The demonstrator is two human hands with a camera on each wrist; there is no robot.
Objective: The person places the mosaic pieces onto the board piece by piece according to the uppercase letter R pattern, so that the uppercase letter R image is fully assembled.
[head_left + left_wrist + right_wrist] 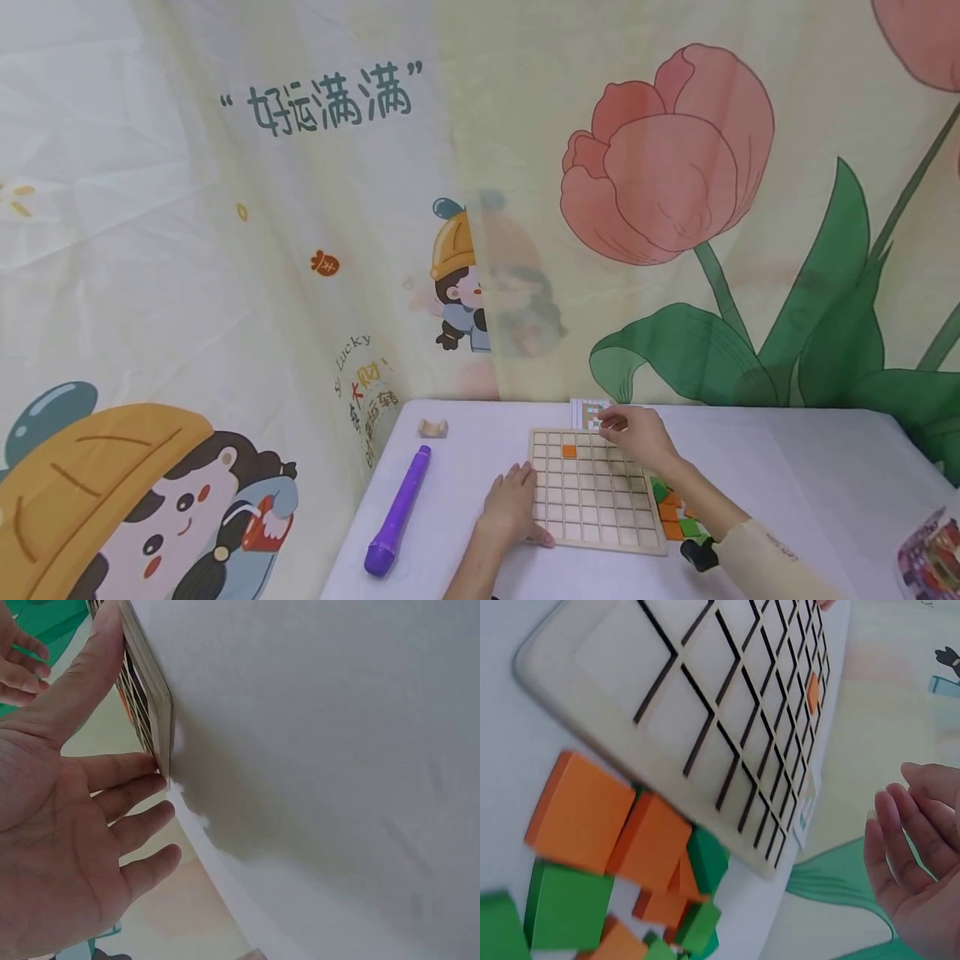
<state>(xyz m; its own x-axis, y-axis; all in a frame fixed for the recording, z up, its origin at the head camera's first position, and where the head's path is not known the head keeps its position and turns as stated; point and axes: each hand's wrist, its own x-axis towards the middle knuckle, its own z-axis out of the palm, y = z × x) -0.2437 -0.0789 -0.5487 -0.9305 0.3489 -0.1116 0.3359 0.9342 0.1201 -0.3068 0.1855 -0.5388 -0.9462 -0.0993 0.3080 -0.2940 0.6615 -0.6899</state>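
Note:
A wooden grid board (592, 500) lies on the table, with one orange block (569, 451) in a cell of its far part. My left hand (510, 504) rests along the board's left side. In the left wrist view its thumb (86, 679) and fingers touch the board's edges, the fingers fairly straight. Above the board's far right corner hovers my right hand (639, 435), beside a printed card (581, 410). The right wrist view shows that hand's fingers (889, 847) loosely bent, with no piece visible among them. Orange blocks (581, 814) and green blocks (568, 904) lie by the board's right side.
A purple microphone-shaped stick (397, 512) and a small beige stand (432, 428) lie on the left of the white table (465, 467). A black object (700, 554) is near the right sleeve. At the right edge stands a clear container (930, 554) with colourful contents. Printed curtains (517, 125) hang behind.

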